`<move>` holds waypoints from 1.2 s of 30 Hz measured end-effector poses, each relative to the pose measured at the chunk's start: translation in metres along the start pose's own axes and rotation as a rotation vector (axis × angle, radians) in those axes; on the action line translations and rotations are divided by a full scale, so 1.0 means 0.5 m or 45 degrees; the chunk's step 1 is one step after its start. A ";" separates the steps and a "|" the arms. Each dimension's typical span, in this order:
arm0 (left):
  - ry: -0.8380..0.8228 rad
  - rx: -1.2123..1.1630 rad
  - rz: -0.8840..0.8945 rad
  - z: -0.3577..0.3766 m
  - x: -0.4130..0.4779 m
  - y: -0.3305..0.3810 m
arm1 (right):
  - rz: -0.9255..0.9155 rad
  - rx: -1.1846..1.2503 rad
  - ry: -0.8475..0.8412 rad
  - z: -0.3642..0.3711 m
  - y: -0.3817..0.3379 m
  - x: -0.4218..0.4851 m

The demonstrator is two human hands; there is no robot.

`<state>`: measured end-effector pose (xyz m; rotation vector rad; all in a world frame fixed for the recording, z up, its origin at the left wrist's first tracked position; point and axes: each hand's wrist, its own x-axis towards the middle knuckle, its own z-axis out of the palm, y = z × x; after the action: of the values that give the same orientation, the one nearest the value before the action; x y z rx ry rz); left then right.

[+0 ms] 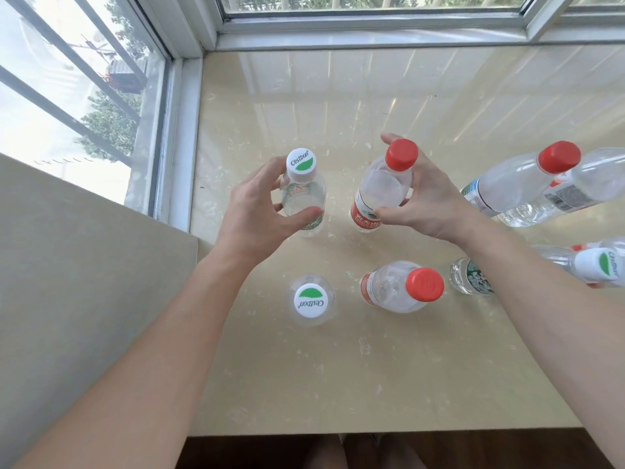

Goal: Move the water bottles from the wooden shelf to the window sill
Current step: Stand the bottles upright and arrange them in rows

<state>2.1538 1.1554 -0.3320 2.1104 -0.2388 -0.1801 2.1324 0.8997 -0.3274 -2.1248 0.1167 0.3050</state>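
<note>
head view, hands point(258, 214) point(427, 201) grip two bottles point(306, 192) point(382, 186)

Beneath the left grip point(257, 214) and right grip point(429, 204) lies a glossy cream stone window sill point(338, 367) with pale flecks, mirroring daylight. Beyond the right grip runs a white-framed window point(372, 25). Left of the left grip, a second window point(84, 79) shows trees point(111, 120). Nearer, on that side, stands a beige wall point(84, 282); a dark brown floor point(473, 448) lies past the sill's near edge
</note>
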 end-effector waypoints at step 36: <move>-0.062 0.918 0.480 0.144 -0.079 0.505 | 0.072 -1.007 0.309 -0.626 0.035 -0.346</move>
<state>2.0747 0.9759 -0.1527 2.7139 -0.8214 0.0991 2.0158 0.6213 -0.1348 -2.9447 0.2248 0.1282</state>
